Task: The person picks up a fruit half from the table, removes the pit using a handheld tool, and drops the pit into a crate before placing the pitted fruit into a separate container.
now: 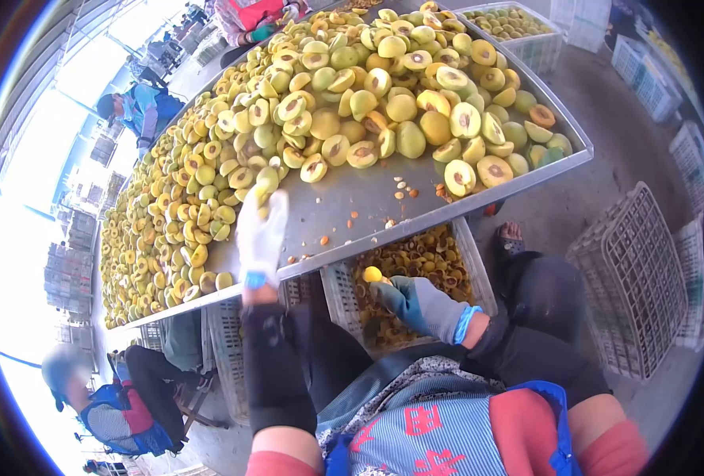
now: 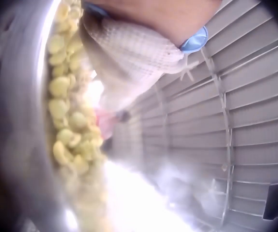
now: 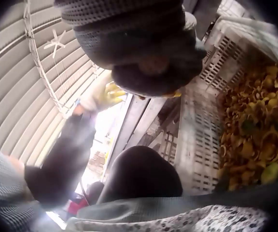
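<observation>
A wide metal tray [image 1: 320, 222] holds a heap of halved yellow-green stone fruit [image 1: 336, 111], some showing brown pit hollows. My left hand [image 1: 261, 238], in a white glove, is over the tray's near part, its blurred fingers extended at a fruit half [image 1: 267, 180] on the heap's edge. In a grey-blue glove, my right hand [image 1: 427, 307] is above a crate [image 1: 340, 297] of fruit scraps [image 1: 423, 266]. Its curled fingers grip a small thing with a round yellow end [image 1: 373, 274]; the rest is hidden, and I cannot tell its kind.
Loose pits and bits [image 1: 354, 214] lie on the tray's bare metal. An upright grey plastic crate [image 1: 633, 278] stands on the floor at right. Another crate [image 1: 518, 36] of fruit is behind the tray. Other people sit or stand at left, one in a blue vest [image 1: 122, 420].
</observation>
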`<state>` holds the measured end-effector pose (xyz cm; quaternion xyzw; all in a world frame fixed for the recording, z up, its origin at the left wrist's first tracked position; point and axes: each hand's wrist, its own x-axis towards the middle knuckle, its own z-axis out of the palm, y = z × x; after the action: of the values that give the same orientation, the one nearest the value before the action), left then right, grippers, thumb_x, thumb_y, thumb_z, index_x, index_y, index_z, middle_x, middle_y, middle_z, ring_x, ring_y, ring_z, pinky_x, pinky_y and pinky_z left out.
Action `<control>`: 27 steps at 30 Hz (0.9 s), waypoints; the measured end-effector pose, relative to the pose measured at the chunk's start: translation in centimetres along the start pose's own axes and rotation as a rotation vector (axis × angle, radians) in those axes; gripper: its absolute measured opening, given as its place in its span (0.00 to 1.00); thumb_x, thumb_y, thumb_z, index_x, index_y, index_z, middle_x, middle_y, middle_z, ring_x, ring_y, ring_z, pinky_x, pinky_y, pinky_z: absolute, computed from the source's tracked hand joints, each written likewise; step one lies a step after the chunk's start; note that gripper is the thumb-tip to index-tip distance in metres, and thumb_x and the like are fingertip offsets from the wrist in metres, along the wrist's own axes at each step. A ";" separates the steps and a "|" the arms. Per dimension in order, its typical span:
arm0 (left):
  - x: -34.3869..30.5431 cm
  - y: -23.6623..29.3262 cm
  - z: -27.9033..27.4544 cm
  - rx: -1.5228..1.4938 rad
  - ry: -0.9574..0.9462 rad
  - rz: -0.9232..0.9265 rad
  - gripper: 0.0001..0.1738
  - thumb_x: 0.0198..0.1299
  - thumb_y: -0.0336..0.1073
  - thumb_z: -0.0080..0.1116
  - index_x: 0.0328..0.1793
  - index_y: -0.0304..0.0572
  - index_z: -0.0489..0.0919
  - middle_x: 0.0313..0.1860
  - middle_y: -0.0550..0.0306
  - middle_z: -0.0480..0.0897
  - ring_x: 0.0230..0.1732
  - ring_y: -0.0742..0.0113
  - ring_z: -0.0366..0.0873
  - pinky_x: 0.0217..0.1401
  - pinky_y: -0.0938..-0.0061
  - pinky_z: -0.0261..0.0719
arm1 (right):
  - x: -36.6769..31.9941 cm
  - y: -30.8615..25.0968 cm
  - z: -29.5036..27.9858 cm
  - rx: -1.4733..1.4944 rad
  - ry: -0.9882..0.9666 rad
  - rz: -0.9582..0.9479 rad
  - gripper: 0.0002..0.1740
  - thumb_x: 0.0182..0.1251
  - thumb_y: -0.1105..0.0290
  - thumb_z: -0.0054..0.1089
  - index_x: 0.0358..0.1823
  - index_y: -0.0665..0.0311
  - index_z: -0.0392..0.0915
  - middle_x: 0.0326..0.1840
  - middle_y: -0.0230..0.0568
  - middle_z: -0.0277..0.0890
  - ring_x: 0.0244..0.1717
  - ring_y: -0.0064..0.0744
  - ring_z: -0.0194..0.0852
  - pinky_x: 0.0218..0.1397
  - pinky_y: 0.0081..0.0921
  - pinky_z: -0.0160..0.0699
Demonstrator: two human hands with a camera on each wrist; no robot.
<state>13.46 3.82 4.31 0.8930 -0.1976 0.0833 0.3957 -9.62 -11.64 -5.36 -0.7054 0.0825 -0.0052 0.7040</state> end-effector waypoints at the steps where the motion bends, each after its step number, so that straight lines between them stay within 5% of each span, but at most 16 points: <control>1: 2.2 -0.6 2.4 -0.070 -0.028 0.056 0.29 0.68 0.47 0.61 0.70 0.39 0.76 0.63 0.45 0.83 0.61 0.54 0.81 0.67 0.66 0.75 | 0.0 -0.3 -0.4 -0.060 0.032 -0.018 0.28 0.78 0.44 0.52 0.46 0.66 0.80 0.35 0.53 0.84 0.31 0.47 0.80 0.40 0.46 0.77; 4: 7.3 0.3 7.6 0.168 -0.181 -0.239 0.35 0.62 0.58 0.58 0.66 0.38 0.76 0.58 0.35 0.83 0.60 0.38 0.80 0.66 0.57 0.75 | 0.0 -3.5 -2.5 -0.488 0.042 0.076 0.32 0.76 0.40 0.52 0.43 0.67 0.80 0.33 0.55 0.84 0.31 0.53 0.80 0.41 0.47 0.78; 7: 8.8 -1.7 11.1 0.432 -0.190 -0.109 0.27 0.58 0.51 0.63 0.58 0.41 0.77 0.52 0.36 0.85 0.55 0.39 0.81 0.62 0.56 0.77 | 0.7 -1.6 -2.5 -0.675 0.194 0.068 0.35 0.75 0.34 0.49 0.40 0.64 0.80 0.26 0.45 0.81 0.24 0.43 0.77 0.32 0.41 0.77; 10: 8.6 -3.1 10.3 0.324 -0.187 0.077 0.27 0.54 0.47 0.68 0.55 0.40 0.77 0.49 0.38 0.84 0.51 0.40 0.82 0.61 0.58 0.78 | 0.3 -4.6 -3.5 0.497 -0.277 0.699 0.33 0.75 0.33 0.49 0.35 0.57 0.78 0.18 0.26 0.69 0.16 0.22 0.65 0.19 0.26 0.64; 11: 7.9 -3.4 9.1 0.284 -0.253 0.136 0.24 0.55 0.44 0.70 0.54 0.42 0.77 0.49 0.49 0.85 0.47 0.52 0.85 0.53 0.63 0.81 | 0.0 -4.9 -3.0 0.644 -0.330 0.727 0.33 0.75 0.29 0.44 0.32 0.51 0.76 0.18 0.18 0.60 0.13 0.13 0.54 0.16 0.15 0.53; 14: 4.4 -1.1 6.5 -0.467 -0.425 -0.349 0.22 0.60 0.42 0.69 0.57 0.44 0.80 0.49 0.59 0.86 0.44 0.66 0.85 0.47 0.73 0.81 | 0.2 -5.2 -2.0 0.614 -0.250 0.617 0.33 0.71 0.26 0.45 0.26 0.47 0.71 0.18 0.19 0.62 0.13 0.15 0.54 0.16 0.18 0.51; 17: -1.4 4.0 3.2 -0.525 -0.339 -0.305 0.21 0.64 0.40 0.67 0.62 0.45 0.79 0.51 0.64 0.86 0.46 0.76 0.84 0.43 0.80 0.80 | 0.6 -5.4 -3.1 0.779 -0.348 0.555 0.32 0.71 0.26 0.45 0.28 0.45 0.68 0.18 0.20 0.60 0.13 0.16 0.50 0.16 0.19 0.47; 21: -7.6 5.5 4.0 -0.868 -0.161 -0.210 0.12 0.70 0.32 0.61 0.56 0.36 0.81 0.45 0.57 0.85 0.44 0.73 0.82 0.48 0.76 0.82 | 0.2 -4.9 -0.9 0.551 -0.218 0.403 0.32 0.72 0.26 0.45 0.33 0.47 0.73 0.19 0.23 0.63 0.14 0.18 0.52 0.17 0.21 0.48; 24: -10.1 5.3 4.3 -0.991 -0.026 -0.263 0.13 0.72 0.38 0.60 0.54 0.37 0.81 0.44 0.57 0.85 0.45 0.72 0.82 0.49 0.75 0.81 | -0.7 -6.0 -1.4 0.510 -0.242 0.422 0.30 0.76 0.31 0.43 0.43 0.50 0.77 0.21 0.24 0.66 0.15 0.18 0.56 0.17 0.22 0.52; 27: -11.9 3.9 5.2 -0.849 0.044 -0.130 0.16 0.77 0.42 0.52 0.59 0.39 0.79 0.48 0.53 0.84 0.46 0.62 0.84 0.49 0.73 0.84 | -0.9 -6.3 -1.4 0.447 -0.260 0.273 0.28 0.81 0.36 0.41 0.50 0.52 0.78 0.24 0.25 0.69 0.19 0.16 0.60 0.19 0.20 0.60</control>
<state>0.99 0.95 -0.18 0.6594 -0.1492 -0.0115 0.7368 -10.03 -12.91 1.06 -0.5100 0.0827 0.1619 0.8408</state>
